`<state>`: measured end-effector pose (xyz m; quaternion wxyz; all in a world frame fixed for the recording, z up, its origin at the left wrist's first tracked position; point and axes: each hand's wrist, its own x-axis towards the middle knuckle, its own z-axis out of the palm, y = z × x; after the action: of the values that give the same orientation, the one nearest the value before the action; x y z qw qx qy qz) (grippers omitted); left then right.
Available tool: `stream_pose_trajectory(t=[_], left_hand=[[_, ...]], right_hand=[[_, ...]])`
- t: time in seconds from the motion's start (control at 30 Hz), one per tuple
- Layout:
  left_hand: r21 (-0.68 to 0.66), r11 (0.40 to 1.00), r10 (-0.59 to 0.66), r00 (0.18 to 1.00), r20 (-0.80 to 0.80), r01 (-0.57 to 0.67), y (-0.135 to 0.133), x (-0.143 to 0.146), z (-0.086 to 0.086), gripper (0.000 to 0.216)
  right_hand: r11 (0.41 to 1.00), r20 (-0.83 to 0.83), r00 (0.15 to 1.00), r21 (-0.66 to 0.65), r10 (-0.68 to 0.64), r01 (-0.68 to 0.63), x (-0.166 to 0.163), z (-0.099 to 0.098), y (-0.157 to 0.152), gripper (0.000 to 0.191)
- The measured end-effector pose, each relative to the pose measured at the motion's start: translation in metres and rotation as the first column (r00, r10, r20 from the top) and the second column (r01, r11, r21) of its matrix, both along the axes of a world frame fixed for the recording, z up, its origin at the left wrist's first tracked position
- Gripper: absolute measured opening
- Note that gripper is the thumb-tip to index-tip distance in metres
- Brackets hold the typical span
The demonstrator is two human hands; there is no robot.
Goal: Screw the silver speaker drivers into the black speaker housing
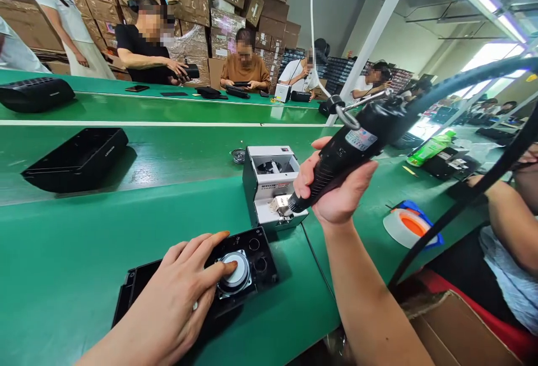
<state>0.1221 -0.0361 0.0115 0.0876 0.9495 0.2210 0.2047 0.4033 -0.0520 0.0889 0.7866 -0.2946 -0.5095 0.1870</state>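
Note:
My left hand (176,293) lies flat on a black speaker housing (260,254) at the near edge of the green bench, fingers stretched out, the fingertips touching the round silver speaker driver (237,276) set in it. My right hand (336,186) is wrapped round a black electric screwdriver (357,142) that hangs from a thick black cable. The screwdriver's tip points down-left at the outlet of a grey screw feeder box (269,184) just behind the housing.
Two black housings (75,158) (36,92) lie on the green conveyor belt to the left. A white and orange tape roll (409,226) sits at the right, beside a co-worker's arm (504,214). Several people work across the belt, with stacked cardboard boxes behind them. A small metal part (238,156) lies behind the feeder.

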Motion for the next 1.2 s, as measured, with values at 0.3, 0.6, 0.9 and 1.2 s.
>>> stream_pose_trajectory(t=[0.3,0.6,0.9,1.2], left_hand=[[-0.043,0.997,-0.063,0.996,-0.065,0.061,0.004,-0.001,0.004,0.028],[-0.126,0.991,-0.038,0.998,-0.05,0.031,0.001,0.002,0.001,0.031],[-0.1,0.995,-0.008,0.998,-0.059,0.002,-0.004,0.005,0.004,0.043],[-0.088,0.996,-0.023,0.995,-0.1,0.015,-0.003,0.008,0.011,0.044]], right_hand=[[0.998,-0.015,0.998,-0.009,-0.056,0.056,-0.001,0.009,-0.016,0.067],[0.999,-0.057,0.998,-0.046,0.026,-0.029,-0.007,0.046,-0.051,0.054],[0.956,-0.174,0.957,-0.143,0.23,-0.256,-0.05,0.031,-0.054,0.041],[0.944,-0.126,0.957,-0.173,0.26,-0.28,-0.062,-0.014,-0.046,0.057]])
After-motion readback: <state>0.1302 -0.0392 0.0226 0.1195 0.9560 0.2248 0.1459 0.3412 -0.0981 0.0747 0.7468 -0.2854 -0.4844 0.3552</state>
